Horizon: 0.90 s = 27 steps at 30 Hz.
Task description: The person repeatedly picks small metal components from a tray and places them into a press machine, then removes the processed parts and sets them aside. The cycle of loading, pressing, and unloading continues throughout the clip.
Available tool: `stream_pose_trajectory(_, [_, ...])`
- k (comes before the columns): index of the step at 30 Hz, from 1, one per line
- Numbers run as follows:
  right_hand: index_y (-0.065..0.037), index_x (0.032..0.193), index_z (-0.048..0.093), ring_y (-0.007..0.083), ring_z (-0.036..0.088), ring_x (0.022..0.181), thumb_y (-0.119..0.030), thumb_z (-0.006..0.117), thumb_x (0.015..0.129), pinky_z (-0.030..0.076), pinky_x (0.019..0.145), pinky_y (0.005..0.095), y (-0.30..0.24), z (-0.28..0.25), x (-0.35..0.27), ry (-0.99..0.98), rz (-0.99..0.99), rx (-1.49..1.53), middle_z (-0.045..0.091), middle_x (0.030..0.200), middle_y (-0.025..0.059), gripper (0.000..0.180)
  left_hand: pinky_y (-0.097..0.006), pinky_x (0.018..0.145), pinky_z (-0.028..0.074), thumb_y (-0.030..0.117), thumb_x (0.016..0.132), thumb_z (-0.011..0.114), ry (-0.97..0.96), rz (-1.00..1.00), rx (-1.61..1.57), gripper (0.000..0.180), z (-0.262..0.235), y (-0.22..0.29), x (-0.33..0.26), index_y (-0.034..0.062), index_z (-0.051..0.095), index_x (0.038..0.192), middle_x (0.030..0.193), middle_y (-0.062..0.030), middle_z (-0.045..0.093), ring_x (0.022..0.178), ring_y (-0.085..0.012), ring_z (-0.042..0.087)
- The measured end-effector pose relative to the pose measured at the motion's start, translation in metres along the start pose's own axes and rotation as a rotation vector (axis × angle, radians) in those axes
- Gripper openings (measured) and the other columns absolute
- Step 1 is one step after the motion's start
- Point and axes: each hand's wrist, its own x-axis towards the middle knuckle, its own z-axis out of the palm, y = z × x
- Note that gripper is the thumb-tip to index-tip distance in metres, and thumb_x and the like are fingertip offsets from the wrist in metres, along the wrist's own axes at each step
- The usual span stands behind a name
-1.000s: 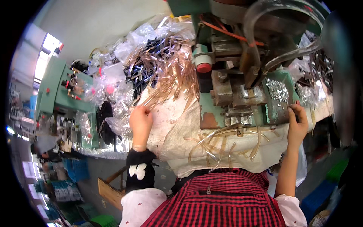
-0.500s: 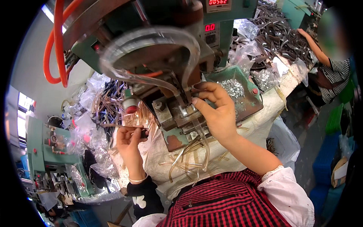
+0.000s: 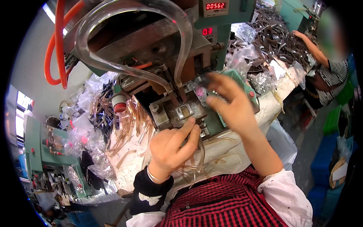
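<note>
My left hand (image 3: 172,149) reaches to the front of the press's metal die block (image 3: 164,117), with index finger and thumb brought together at its near edge. From under those fingers a translucent plastic strip (image 3: 201,157) hangs toward me; the gripped end is hidden. A small bright metal frame (image 3: 185,111) lies in the die, just beyond the fingertips. My right hand (image 3: 234,104) is in the air to the right of the die, over the green tray (image 3: 240,81), its fingers bent and smeared by motion. Something dark and blurred shows at its fingertips.
A clear looped hose (image 3: 185,38) runs down to two nozzles above the die. A red push button (image 3: 120,107) stands left of it. Translucent strips (image 3: 130,121) are heaped on the left of the bench. At the far right, a co-worker's arm (image 3: 317,49) reaches to dark strips (image 3: 276,34).
My left hand has moved right and up to the die's front edge. My right hand has left the die, moving right. The hose and press head have risen, uncovering the metal frame.
</note>
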Motion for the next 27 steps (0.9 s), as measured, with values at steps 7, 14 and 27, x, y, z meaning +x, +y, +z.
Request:
stream_pose_trajectory(7, [-0.004, 0.130, 0.061, 0.0159, 0.063, 0.107, -0.003, 0.066, 0.093, 0.049, 0.095, 0.0300, 0.094, -0.091, 0.007, 0.475, 0.004, -0.209, 0.069, 0.114, 0.0104, 0.038, -0.026, 0.046, 0.044, -0.003, 0.069, 0.079, 0.036, 0.030, -0.039, 0.027, 0.008, -0.004, 0.005, 0.0062, 0.072, 0.093, 0.095, -0.0133, 0.076, 0.055, -0.0157, 0.061])
stream_pose_trajectory(14, [-0.004, 0.094, 0.073, 0.0362, 0.063, 0.111, -0.013, 0.076, 0.080, 0.049, 0.097, 0.0452, 0.090, -0.093, -0.031, 0.227, -0.134, -1.087, 0.069, 0.111, 0.0185, 0.017, -0.026, 0.051, 0.048, 0.000, 0.073, 0.078, -0.077, -0.167, -0.131, 0.026, -0.010, 0.006, -0.002, 0.0047, 0.074, 0.098, 0.098, -0.0130, 0.076, 0.065, -0.0185, 0.068])
stream_pose_trajectory(27, [0.000, 0.099, 0.067, 0.0066, 0.052, 0.081, -0.003, 0.067, 0.093, 0.044, 0.075, 0.0214, 0.077, -0.059, -0.014, 0.250, -0.066, -0.497, 0.060, 0.087, -0.0001, 0.007, -0.039, 0.075, 0.051, -0.001, 0.075, 0.069, -0.427, -0.787, 0.733, 0.010, -0.147, -0.051, -0.150, 0.0032, 0.072, 0.083, 0.093, -0.0111, 0.065, 0.085, -0.0310, 0.063])
